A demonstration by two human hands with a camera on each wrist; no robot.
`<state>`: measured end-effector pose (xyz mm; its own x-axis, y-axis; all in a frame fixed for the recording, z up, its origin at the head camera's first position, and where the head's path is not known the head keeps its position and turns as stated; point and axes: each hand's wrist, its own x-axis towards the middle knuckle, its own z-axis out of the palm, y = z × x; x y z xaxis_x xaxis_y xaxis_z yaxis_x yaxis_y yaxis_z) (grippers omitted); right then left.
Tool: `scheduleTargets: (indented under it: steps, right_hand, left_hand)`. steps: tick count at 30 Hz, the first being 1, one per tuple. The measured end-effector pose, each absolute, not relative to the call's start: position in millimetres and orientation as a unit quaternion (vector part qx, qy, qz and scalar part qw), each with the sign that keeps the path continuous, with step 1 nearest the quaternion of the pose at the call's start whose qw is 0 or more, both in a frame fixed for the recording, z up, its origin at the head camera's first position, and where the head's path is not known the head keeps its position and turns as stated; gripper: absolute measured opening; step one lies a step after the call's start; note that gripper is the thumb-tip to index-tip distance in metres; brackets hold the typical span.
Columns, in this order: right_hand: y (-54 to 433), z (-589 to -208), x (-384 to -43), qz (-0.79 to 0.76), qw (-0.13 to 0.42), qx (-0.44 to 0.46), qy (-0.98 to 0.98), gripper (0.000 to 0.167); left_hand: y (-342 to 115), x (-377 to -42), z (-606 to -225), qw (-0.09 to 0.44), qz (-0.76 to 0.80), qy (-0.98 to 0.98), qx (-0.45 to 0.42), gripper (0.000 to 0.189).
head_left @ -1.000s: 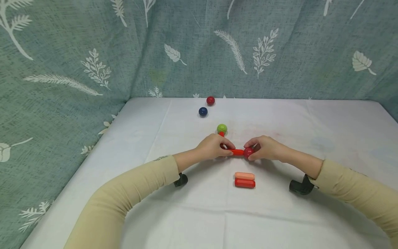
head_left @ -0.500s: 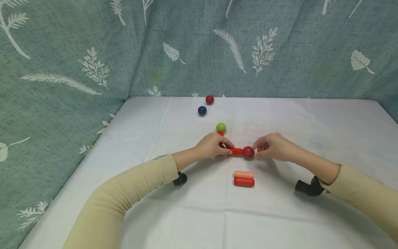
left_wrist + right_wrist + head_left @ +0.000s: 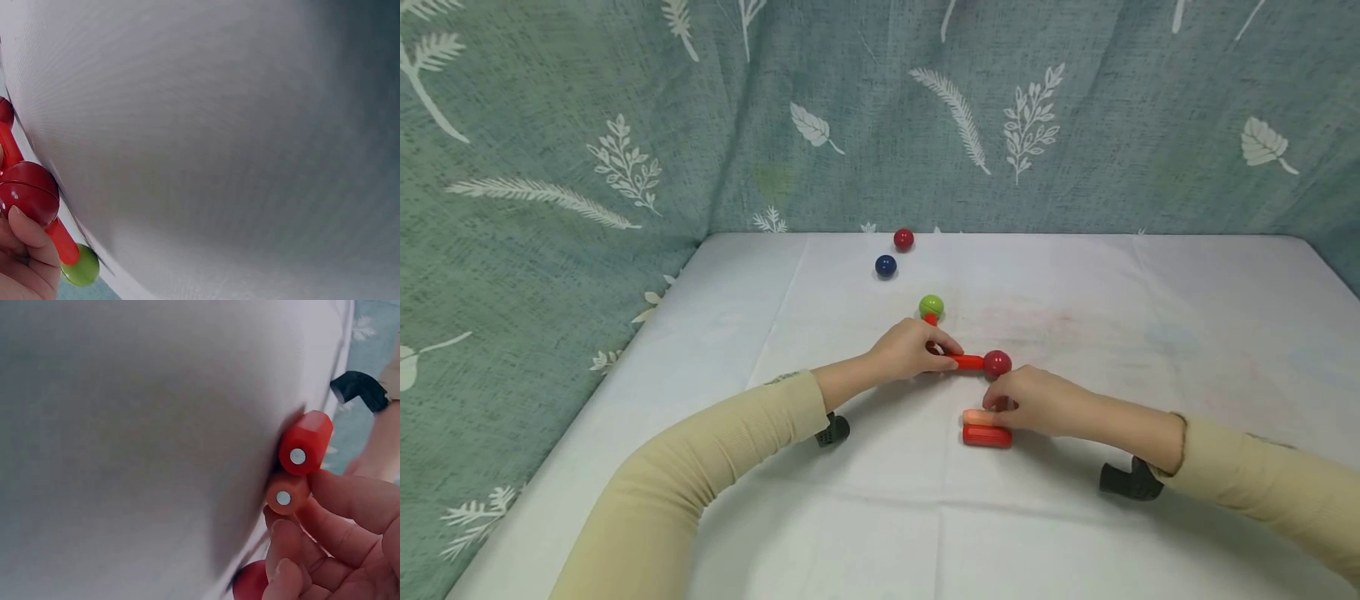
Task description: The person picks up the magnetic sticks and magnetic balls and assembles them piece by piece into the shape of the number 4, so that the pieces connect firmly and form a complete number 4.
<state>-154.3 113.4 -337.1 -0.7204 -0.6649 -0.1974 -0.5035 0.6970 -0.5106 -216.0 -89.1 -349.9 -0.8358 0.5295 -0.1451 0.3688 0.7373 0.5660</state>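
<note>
My left hand pinches a piece built of red magnetic rods and balls near the table's middle. One rod ends in a green ball, the other in a dark red ball. Another dark red ball sits where the rods join, under my left thumb. My right hand pinches a short orange magnetic rod, which shows a silver disc at its end. Right beside it lies a thicker-looking red rod, also with a silver disc. Both loose rods appear to be on the cloth.
At the back of the white cloth-covered table lie a blue ball and a red ball. A green leaf-patterned curtain hangs behind and to the left.
My right hand has let go of the dark red ball at the rod's end, then moved nearer and taken hold of the orange rod. The left hand keeps its grip in place.
</note>
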Motion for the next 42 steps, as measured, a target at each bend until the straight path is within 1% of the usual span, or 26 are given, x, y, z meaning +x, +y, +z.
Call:
scheduleTargets:
  steps: [4,8,14,18,23,24,28,33,37,42]
  right_hand:
    - [111.3,-336.7,-153.2,-0.195,0.184,-0.323,0.908,0.015]
    - [113.4,-335.0,-152.1,-0.174,0.193,-0.309,0.915,0.013]
    - [122.8,-332.9,-152.3,-0.138,0.201,-0.304,0.921,0.022]
    - [129.4,-329.5,-151.5,-0.130,0.224,-0.290,0.921,0.015]
    - [131.7,-327.3,-150.1,-0.128,0.245,-0.274,0.921,0.021]
    - [131.3,-327.7,-150.0,-0.128,0.246,-0.273,0.921,0.020]
    - [129.9,-330.3,-150.4,-0.130,0.243,-0.268,0.923,0.007]
    - [133.0,-327.3,-159.3,-0.169,0.245,-0.263,0.918,0.004]
    - [141.4,-318.8,-175.2,-0.248,0.251,-0.239,0.905,0.014]
    - [150.9,-312.1,-199.3,-0.360,0.294,-0.143,0.874,0.030]
  left_hand:
    - [-88.9,-216.1,-350.1,0.148,0.266,0.920,0.245,0.020]
    - [-88.7,-215.7,-349.7,0.146,0.264,0.922,0.244,0.020]
    - [-87.6,-215.0,-348.9,0.149,0.264,0.923,0.239,0.019]
    - [-87.4,-215.3,-349.1,0.152,0.264,0.922,0.239,0.019]
    - [-87.9,-215.8,-350.1,0.150,0.264,0.921,0.243,0.019]
    - [-88.1,-215.9,-350.1,0.150,0.264,0.922,0.243,0.019]
    - [-88.4,-215.9,-350.1,0.149,0.262,0.922,0.243,0.019]
    - [-88.6,-215.6,-349.9,0.151,0.264,0.922,0.242,0.019]
    - [-88.7,-215.7,-349.8,0.151,0.265,0.921,0.241,0.019]
    - [-87.9,-216.1,-349.7,0.156,0.271,0.920,0.238,0.019]
